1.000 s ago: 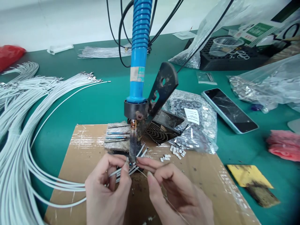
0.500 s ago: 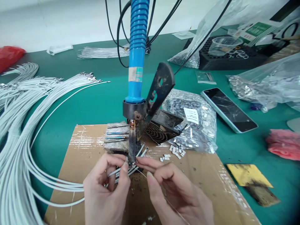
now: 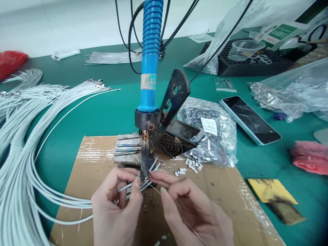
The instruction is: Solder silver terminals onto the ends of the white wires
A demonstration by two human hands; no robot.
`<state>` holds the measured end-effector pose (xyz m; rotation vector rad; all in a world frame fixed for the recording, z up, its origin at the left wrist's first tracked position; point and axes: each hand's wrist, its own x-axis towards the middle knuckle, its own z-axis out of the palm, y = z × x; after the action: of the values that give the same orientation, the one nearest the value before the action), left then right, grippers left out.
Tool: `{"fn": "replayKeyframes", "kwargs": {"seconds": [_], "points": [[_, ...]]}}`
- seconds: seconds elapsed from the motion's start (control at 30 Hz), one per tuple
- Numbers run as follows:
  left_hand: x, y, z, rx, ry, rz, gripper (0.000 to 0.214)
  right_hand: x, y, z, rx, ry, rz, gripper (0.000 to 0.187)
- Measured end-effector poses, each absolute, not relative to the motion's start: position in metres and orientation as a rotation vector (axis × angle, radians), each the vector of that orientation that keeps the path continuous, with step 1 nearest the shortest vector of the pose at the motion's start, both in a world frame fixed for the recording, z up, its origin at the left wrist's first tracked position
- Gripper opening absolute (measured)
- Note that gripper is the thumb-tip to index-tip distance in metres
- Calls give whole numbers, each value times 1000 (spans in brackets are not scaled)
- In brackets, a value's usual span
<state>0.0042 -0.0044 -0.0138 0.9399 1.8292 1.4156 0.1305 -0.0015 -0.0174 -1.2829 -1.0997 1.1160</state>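
A soldering iron [image 3: 150, 65] with a blue handle is clamped tip-down in a black bracket [image 3: 174, 94]. My left hand [image 3: 118, 205] is closed left of the iron's tip, pinching a white cable [image 3: 125, 188] whose end is at the tip. Several more cables run through or under that hand; their grip is partly hidden. To the right of the tip my right hand [image 3: 197, 208] is closed on a thin solder wire [image 3: 155, 190], which reaches up to the tip and trails down across the palm. Fingertips of both hands come close to the tip.
Brown cardboard [image 3: 84, 164] lies under the work. White cable bundles [image 3: 17, 164] fill the left side. Small metal pieces [image 3: 193, 164] lie beside a plastic bag [image 3: 210, 133]. A phone [image 3: 252, 119], a yellow sponge [image 3: 273, 191] and pink cloth [image 3: 310, 157] are at right.
Almost nothing differs. Both hands stay at the iron's tip with the cable and solder wire, and the view has shifted very slightly.
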Motion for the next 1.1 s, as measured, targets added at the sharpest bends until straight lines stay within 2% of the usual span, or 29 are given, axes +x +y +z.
{"fn": "replayKeyframes", "kwargs": {"seconds": [1.1], "points": [[5,-3,-12,973,1836,1357,10,134,0,-19,-1307,-1246,1050,23]]}}
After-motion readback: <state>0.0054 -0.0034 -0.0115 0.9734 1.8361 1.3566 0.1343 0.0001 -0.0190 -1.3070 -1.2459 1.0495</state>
